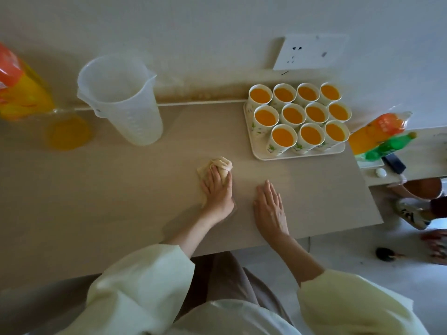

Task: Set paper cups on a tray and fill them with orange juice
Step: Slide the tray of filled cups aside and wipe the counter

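Observation:
Several paper cups point(284, 139) full of orange juice stand in rows on a white tray point(266, 157) at the table's back right. A clear plastic jug point(121, 100) stands empty at the back left. Beside it at the far left is an orange juice bottle point(21, 88). In the middle of the table my left hand point(217, 189) presses a crumpled beige cloth point(217, 165) onto the tabletop, fingers over it. My right hand point(269, 206) lies flat on the table to its right, holding nothing.
A wall socket point(312, 52) sits above the tray. More juice bottles point(377, 134) in plastic wrap lie on a lower surface at the right, with a small black item point(394, 163). Another person's shoe point(411, 213) and hand point(437, 245) show at the right edge.

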A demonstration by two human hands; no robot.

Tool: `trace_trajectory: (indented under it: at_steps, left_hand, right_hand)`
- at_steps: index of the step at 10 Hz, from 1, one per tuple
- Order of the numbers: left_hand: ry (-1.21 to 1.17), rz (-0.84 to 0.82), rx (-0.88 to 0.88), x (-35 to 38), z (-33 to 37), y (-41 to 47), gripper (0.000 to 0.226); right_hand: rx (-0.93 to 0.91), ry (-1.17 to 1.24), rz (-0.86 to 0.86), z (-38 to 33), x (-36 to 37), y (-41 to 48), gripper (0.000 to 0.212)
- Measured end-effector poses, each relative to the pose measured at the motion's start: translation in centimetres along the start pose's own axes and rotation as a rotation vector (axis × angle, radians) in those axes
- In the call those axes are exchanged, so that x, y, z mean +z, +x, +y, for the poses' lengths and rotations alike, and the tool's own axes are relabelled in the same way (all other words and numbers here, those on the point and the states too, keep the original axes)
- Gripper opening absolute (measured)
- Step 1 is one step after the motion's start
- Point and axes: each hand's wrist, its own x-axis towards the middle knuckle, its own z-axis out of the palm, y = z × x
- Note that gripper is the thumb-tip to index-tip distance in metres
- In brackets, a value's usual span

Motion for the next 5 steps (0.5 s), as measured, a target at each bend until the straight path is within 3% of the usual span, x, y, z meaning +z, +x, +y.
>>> trace_trajectory:
  at_steps: [3,5]
  left_hand:
    - [0.014,-0.054,-0.042,1.3,0.5,-2.6,0.083]
    - [-0.124,-0.165,-0.035,-0.8,0.4,-4.2,0.070]
  right_hand:
    - [-0.109,0.027,-0.082,-1.9,-0.2,0.2,0.048]
    - [-0.131,-0.001,-0.279,-5.0,-1.9,-0.5,0.064]
